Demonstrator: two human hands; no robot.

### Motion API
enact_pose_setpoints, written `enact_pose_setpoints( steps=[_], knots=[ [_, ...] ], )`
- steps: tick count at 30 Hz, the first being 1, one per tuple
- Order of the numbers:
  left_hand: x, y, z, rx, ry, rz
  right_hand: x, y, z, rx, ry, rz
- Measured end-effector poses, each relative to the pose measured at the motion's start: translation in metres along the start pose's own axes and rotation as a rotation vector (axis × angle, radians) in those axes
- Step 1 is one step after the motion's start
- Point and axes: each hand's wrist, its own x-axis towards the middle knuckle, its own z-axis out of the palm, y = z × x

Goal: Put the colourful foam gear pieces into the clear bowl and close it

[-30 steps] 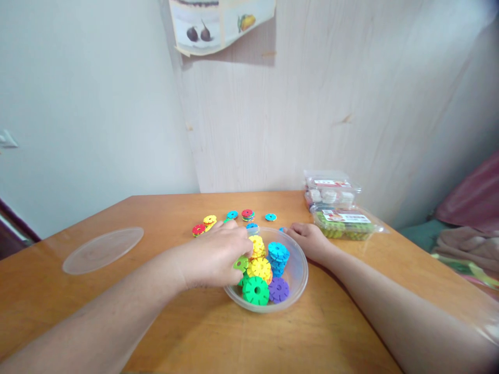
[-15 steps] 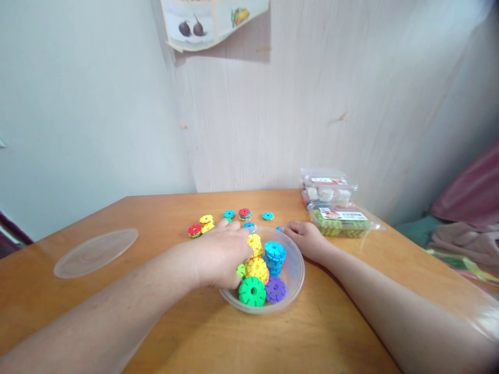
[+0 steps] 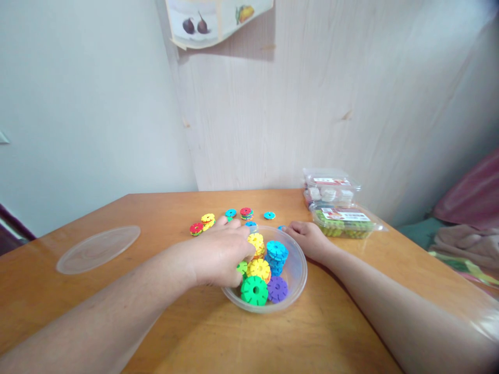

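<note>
The light green, notched, flat plastic disc [image 3: 242,267] should be light, fairly stiff and hard to break, perhaps a little slick; the sensible hold is thumb and fingertips on its rim, where the notches give some purchase. Only part of it shows, at the person's left hand [image 3: 228,252], whose fingers curve over the left side of the round translucent plastic bowl [image 3: 297,271]; whether they grip it cannot be told.

The bowl stands on the brown wooden table [image 3: 175,332], well in from its far edge. Inside, a bright green disc [image 3: 254,291] shows a round centre hole and slits around its rim, beside a purple disc [image 3: 277,290]; behind are yellow discs [image 3: 259,269] and a stack of blue discs [image 3: 276,257].

The right hand [image 3: 307,239] lies loosely curled beyond the bowl's right rim, fingertips at a small blue disc [image 3: 281,227] (held or merely touched, one cannot tell).
</note>
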Motion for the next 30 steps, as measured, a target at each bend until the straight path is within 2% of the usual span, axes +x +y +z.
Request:
enact_pose_setpoints(
  steps=[16, 22, 30],
  knots=[
    [0.004, 0.003, -0.002, 0.056, -0.002, 0.015, 0.000, -0.003, -0.001, -0.020, 0.002, 0.015],
    [-0.001, -0.004, -0.006, 0.017, 0.013, 0.005, 0.001, -0.001, -0.001, -0.011, -0.004, 0.022],
    [0.001, -0.004, -0.004, 0.140, 0.026, -0.046, -0.001, -0.001, -0.001, -0.007, -0.007, 0.022]
  ],
)
